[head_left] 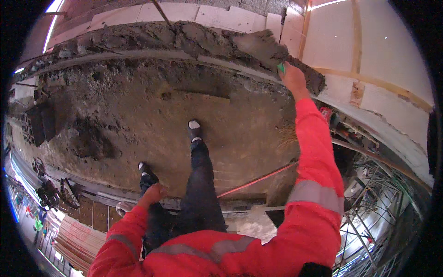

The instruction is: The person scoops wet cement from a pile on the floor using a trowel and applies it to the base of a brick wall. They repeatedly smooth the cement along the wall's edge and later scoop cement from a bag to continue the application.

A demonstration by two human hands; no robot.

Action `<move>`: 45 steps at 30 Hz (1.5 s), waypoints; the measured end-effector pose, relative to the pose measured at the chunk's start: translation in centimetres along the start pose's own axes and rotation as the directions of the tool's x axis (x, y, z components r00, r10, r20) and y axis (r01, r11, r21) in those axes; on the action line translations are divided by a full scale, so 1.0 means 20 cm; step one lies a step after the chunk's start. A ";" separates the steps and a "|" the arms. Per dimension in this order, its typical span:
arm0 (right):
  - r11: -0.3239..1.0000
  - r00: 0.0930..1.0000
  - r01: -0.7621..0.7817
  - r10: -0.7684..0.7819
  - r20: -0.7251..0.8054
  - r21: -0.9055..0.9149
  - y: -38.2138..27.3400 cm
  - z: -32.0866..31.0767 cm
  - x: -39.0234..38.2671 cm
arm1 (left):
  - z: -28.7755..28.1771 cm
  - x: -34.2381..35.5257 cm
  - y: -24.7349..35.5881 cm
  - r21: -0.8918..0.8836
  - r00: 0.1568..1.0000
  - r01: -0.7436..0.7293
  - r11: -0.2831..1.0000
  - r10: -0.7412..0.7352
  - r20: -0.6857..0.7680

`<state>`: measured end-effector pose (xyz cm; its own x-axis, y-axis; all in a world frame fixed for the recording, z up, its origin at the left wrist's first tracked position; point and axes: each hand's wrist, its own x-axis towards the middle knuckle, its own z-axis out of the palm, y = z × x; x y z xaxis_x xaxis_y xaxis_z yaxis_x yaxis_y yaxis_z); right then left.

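Note:
My right arm stretches far forward and to the right. Its hand point(295, 79) is closed round a green handle point(281, 68) that looks like a trowel's; the blade cannot be told apart from the grey mortar. Wet mortar point(260, 48) lies thick and uneven along a raised ledge, right by that hand. My left hand point(156, 192) hangs low in front of my left leg, fingers curled in, and no object shows in it.
Pale boards point(226, 19) stand behind the ledge. A light timber-framed panel point(378, 46) rises at right. A red-orange pole point(258, 181) lies on the dirt floor point(249, 134). Dark crates point(39, 122) are far left, stacked planks point(80, 235) lower left, metal rods point(369, 203) lower right.

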<state>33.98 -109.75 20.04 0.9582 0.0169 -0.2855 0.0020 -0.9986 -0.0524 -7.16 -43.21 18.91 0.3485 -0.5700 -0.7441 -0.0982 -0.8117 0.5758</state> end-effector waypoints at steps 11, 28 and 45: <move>0.977 0.964 -0.210 0.200 -0.175 -0.041 0.58 0.15 -0.46 | -0.02 0.03 0.04 -0.186 0.979 0.174 0.967 -0.191 -0.077; 0.975 0.994 -0.007 0.031 -0.104 0.221 -0.09 0.00 -0.40 | -0.07 0.09 0.16 -0.441 0.945 0.250 0.862 -0.317 -0.083; 0.830 0.876 -0.479 0.429 0.221 0.286 0.06 0.43 -0.62 | -0.11 0.03 0.02 -0.014 0.995 0.095 0.995 -0.095 -0.011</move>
<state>19.62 -110.72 15.33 0.7770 -0.4024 -0.4841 -0.5387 -0.8229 -0.1805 -4.96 -43.62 19.46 0.3662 -0.4888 -0.7919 -0.0520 -0.8604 0.5070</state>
